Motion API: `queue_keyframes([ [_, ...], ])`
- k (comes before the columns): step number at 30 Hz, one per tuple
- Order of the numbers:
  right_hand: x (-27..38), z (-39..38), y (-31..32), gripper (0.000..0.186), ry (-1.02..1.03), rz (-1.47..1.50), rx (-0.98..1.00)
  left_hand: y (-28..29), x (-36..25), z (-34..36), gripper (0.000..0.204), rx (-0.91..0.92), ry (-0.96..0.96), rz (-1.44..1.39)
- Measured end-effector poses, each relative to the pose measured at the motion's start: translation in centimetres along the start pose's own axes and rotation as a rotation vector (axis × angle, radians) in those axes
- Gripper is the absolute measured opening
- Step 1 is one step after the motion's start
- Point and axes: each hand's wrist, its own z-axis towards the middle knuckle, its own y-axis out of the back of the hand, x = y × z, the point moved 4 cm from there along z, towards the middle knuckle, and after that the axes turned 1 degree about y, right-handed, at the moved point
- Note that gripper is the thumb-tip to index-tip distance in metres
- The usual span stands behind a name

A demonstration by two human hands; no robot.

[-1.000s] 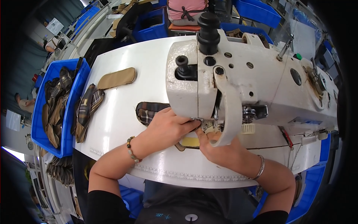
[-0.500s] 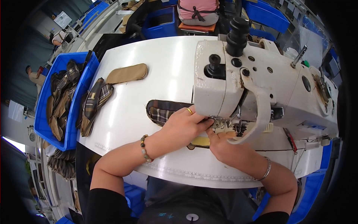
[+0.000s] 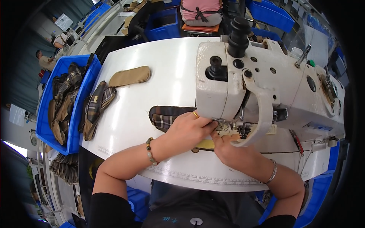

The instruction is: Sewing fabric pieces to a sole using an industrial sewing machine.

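Head view put the white sewing machine (image 3: 215,83) across the centre and right of the frame, its needle area low at the centre. Just left of that lay the plaid cloth piece (image 3: 164,119), dark-bordered, flat on the white table (image 3: 167,72), its right end hidden by the left hand (image 3: 189,131) and the machine head. The left hand's fingers were drawn together at the needle area; whether they pinched the cloth or pressed it down could not be told. The right hand (image 3: 232,150) met them there, fingers bent and partly covered by a white curved lever (image 3: 263,114), so its grip could not be told either. The step in hand looked like lining up the cloth's edge for stitching; the next move seemed to call for steady guidance, with fingertips clear of the needle. A tan pad (image 3: 130,76) lay upper left, above plaid pieces (image 3: 97,108) beside a blue bin (image 3: 76,117).
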Motion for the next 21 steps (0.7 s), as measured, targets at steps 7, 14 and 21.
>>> queue_keyframes([
  [7, -0.1, 0.0, 0.0, 0.049, 0.021, 0.006, 0.065, -0.5, -0.2, -0.1, 0.03, 0.037, 0.004, 0.02],
  [14, -1.2, -0.9, -2.3, 0.02, -0.417, 0.726, 0.045, 0.0, -0.1, 0.3, 0.032, 0.028, 0.004, 0.02],
  [21, -1.4, -0.8, -1.9, 0.015, -0.312, 0.697, -0.215, 0.9, 0.7, 0.2, 0.032, 0.097, -0.093, 0.004],
])
